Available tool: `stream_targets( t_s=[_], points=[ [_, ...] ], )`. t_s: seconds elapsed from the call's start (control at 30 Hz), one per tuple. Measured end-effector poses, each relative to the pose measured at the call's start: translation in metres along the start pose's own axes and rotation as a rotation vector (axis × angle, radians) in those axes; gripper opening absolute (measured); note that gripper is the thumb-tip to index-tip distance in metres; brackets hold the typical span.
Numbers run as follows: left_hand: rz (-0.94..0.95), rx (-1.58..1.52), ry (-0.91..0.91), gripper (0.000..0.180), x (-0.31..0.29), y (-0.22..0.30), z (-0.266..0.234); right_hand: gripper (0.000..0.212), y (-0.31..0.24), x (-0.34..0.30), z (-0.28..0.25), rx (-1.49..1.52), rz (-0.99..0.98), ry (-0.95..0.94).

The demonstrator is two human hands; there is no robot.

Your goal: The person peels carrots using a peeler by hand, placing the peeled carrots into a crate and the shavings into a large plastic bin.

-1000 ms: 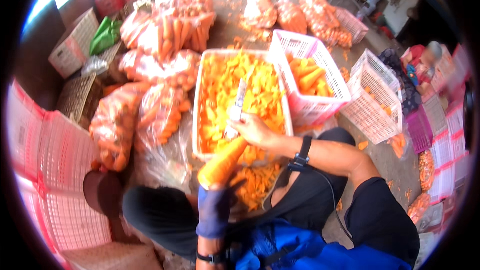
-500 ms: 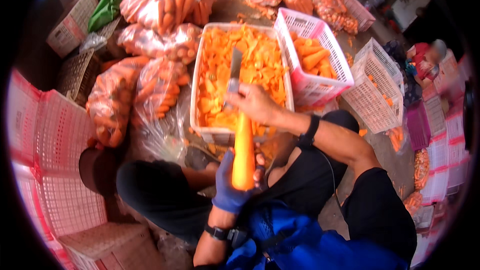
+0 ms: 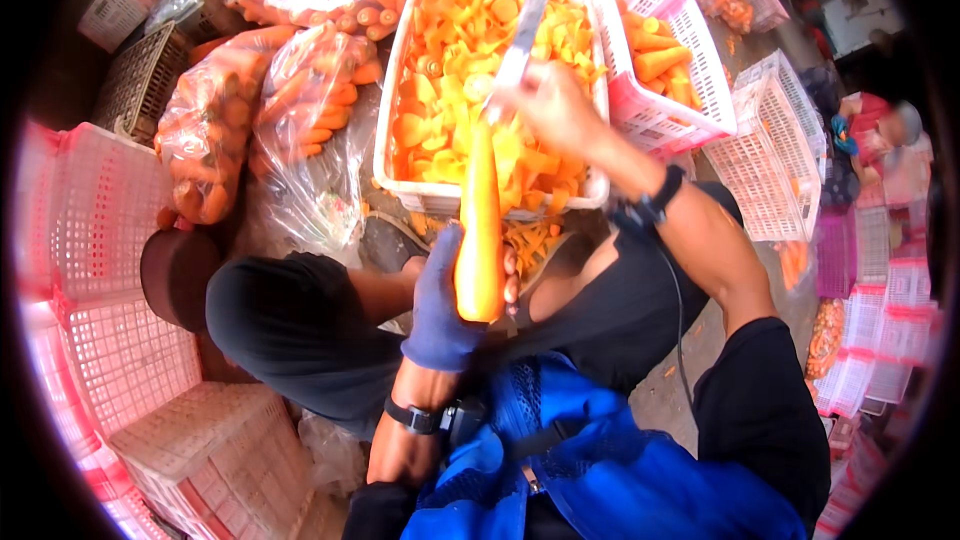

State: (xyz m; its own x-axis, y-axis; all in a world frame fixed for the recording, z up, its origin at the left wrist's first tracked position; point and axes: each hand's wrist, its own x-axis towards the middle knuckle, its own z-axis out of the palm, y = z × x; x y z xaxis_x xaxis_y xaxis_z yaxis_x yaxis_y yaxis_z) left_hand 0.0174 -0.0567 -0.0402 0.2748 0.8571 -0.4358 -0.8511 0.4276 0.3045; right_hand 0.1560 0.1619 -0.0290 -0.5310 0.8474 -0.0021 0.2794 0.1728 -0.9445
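Head view: person's gloved left hand (image 3: 442,302) grasps the thick end of an orange carrot (image 3: 481,240), its far end over the pale crate (image 3: 428,199) of peelings (image 3: 450,50). Right hand (image 3: 552,105), blurred, grips a flat peeling tool (image 3: 523,32) by the carrot's far end, contact unclear; pink crate (image 3: 660,127) of carrots stands just right of the peelings.
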Motion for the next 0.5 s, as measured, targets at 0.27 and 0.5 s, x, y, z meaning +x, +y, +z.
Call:
stream_targets(
  t_s=[0.27,0.5],
  points=[
    [0.057,0.037,0.034,0.053,0.010,0.005,-0.013,0.020,-0.038,-0.002,0.009,0.094,0.047,-0.102],
    [0.069,0.125,0.083,0.054,0.011,0.002,-0.019,0.022,-0.024,-0.006,0.019,-0.069,0.021,-0.105]
  ],
)
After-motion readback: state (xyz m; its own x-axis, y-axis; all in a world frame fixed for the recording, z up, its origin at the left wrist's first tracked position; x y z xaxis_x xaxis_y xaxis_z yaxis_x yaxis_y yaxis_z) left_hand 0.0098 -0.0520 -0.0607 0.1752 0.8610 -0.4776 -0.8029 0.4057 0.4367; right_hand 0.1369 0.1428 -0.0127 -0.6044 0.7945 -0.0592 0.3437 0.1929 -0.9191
